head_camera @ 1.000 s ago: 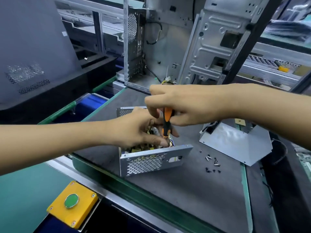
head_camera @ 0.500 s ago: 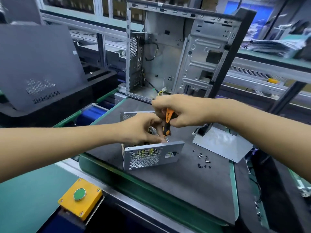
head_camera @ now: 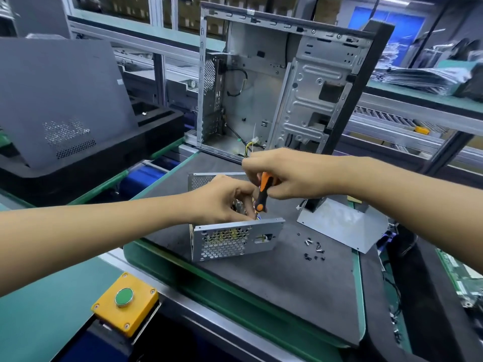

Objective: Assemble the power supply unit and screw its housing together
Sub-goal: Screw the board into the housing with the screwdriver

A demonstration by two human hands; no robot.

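The open power supply housing (head_camera: 230, 240), a silver box with perforated walls, stands on the grey mat (head_camera: 287, 280). My right hand (head_camera: 285, 176) grips an orange and black screwdriver (head_camera: 262, 192) upright, tip pointing down into the housing. My left hand (head_camera: 222, 198) reaches into the top of the box, fingers curled at the screwdriver's tip; what they hold is hidden. The housing's bent silver cover (head_camera: 342, 223) lies to the right. Several small screws (head_camera: 315, 249) are scattered on the mat between box and cover.
An open computer case (head_camera: 287, 87) stands upright behind the mat. A dark grey side panel (head_camera: 60, 100) leans at the left. A yellow box with a green push button (head_camera: 125, 307) sits at the near edge. Conveyor rails run behind.
The camera has tilted upward, showing more of the computer case. Both hands stay at the housing with the screwdriver in about the same place.
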